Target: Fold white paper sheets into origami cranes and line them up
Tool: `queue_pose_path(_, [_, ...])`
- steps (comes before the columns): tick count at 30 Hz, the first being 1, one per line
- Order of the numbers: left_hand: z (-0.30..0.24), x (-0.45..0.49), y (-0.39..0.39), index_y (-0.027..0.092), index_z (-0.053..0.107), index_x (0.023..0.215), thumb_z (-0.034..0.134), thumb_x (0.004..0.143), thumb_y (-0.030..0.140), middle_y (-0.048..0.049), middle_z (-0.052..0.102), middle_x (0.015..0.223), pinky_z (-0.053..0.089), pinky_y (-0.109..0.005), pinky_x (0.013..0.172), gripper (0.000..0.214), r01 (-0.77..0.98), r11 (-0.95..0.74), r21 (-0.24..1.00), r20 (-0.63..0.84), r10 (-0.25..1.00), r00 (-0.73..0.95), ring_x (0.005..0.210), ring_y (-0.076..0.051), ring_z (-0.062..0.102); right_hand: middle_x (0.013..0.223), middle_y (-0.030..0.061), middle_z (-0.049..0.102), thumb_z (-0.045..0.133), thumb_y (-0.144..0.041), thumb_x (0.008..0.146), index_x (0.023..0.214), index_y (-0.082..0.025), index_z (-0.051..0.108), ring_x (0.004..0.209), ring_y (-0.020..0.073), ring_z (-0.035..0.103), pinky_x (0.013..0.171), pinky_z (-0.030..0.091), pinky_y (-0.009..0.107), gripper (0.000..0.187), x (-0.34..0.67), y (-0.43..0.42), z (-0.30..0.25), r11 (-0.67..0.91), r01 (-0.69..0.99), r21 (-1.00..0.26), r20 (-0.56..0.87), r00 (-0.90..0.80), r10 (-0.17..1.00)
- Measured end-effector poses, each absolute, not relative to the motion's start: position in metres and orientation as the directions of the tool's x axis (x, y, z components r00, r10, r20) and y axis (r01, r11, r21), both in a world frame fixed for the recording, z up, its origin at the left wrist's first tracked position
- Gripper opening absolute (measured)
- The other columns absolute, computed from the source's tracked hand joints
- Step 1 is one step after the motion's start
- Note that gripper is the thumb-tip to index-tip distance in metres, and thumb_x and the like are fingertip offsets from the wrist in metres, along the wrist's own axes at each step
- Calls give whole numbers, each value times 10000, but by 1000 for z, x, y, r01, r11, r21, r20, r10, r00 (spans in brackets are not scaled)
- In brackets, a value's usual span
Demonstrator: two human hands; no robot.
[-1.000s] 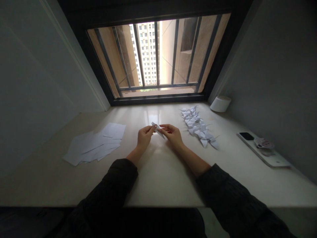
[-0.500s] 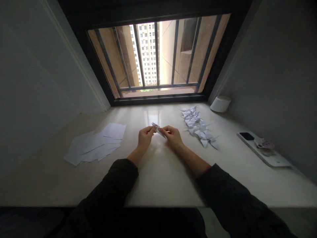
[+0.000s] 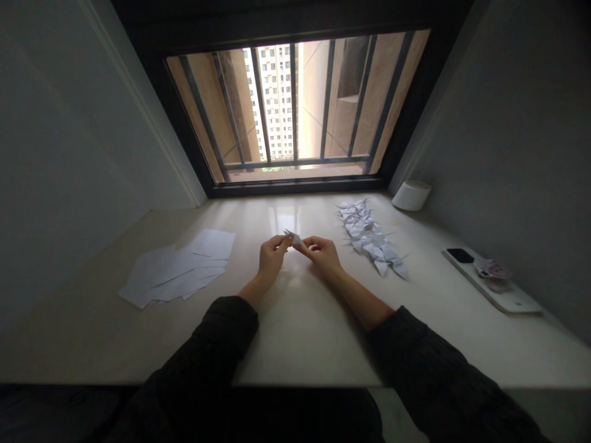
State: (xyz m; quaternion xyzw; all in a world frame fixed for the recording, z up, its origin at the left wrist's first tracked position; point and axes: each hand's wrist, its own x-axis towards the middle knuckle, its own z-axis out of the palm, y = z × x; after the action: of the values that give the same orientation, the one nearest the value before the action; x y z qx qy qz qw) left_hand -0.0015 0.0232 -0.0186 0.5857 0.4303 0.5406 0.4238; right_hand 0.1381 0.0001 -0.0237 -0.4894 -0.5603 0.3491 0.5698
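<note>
Between my two hands, over the middle of the pale sill, is a small folded white paper figure (image 3: 296,239) with pointed tips. My left hand (image 3: 271,255) is closed, thumb and fingers pinching its left side. The fingers of my right hand (image 3: 323,253) are closed on its right part. Fingertips cover some of the paper, so its full shape is hidden. To the right lies a cluster of folded paper cranes (image 3: 369,235), white with pointed ends. Loose white paper sheets (image 3: 180,271) lie overlapping on the left.
A phone (image 3: 512,299) with a round grip on its back lies on the sill (image 3: 295,332) at the right. A white cup-like object (image 3: 411,195) stands in the far right corner. A dark-framed window (image 3: 295,186) with bars closes the far side.
The folded paper has turned and its right part no longer reaches as far down beside my right fingers. My hands have barely shifted.
</note>
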Motion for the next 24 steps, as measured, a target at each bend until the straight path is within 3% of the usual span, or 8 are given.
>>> queue_pose_path(8, [-18,-2,25,161,698,880,559,746,547,-87,696,859,442,-264,630,432,-12,-55,998,56,990,130,755,-176,626,821,26,716,652,-407,743,860,-240,721,718,166,611,615,429,279,215,139,-2,-22,423,232,-876,475,257,842])
queue_pose_path(13, [-13,-3,25,138,703,859,501,753,617,-105,702,814,447,-274,634,530,-53,34,998,-26,991,129,723,-181,638,762,30,668,629,-288,786,861,-259,719,735,176,572,680,450,317,121,145,-5,-20,545,491,-680,681,148,717])
queue_pose_path(18, [-13,-4,25,150,711,852,588,718,562,-90,703,846,455,-266,646,450,-63,0,998,7,994,112,759,-180,635,829,21,655,596,-173,797,865,-306,716,817,181,554,753,459,331,192,147,-5,-18,660,561,-499,756,-91,649])
queue_pose_path(24, [-15,-6,25,193,724,898,610,723,507,-65,706,930,455,-260,657,377,11,-101,995,98,984,150,781,-168,623,843,26,602,675,-146,732,878,-298,714,832,186,538,768,459,337,214,148,-1,-23,632,527,-568,697,-101,710])
